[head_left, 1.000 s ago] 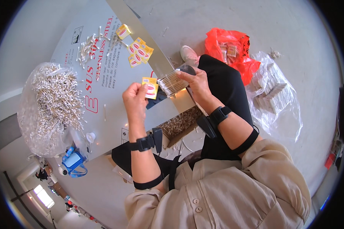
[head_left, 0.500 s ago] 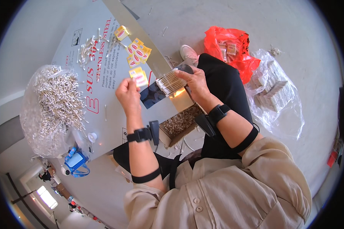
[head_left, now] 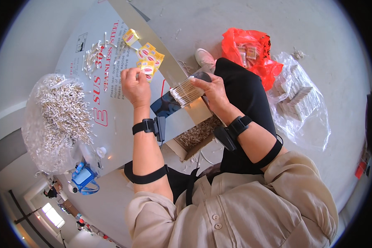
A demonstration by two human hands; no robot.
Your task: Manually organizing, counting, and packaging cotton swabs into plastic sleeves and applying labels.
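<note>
My right hand [head_left: 211,89] grips a bundle of thin wooden cotton swabs [head_left: 186,91], held level above the table edge. My left hand [head_left: 135,86] reaches out over the grey table [head_left: 124,124] and pinches a small yellow packet [head_left: 146,71] next to a cluster of several similar yellow packets [head_left: 149,54]. A dark phone-like slab [head_left: 165,105] lies just below the bundle. Black straps with small devices sit on both wrists.
A big clear bag of loose swabs [head_left: 60,113] fills the table's left. Scattered swabs [head_left: 93,56] lie at the far end. An open cardboard box of swabs [head_left: 196,136] sits under the table edge. A red bag [head_left: 248,51] and a clear bag of packed boxes [head_left: 301,103] lie on the floor.
My left hand has moved away from the bundle, carrying the yellow packet out to the cluster of packets on the table. My right hand stays put with the swab bundle.
</note>
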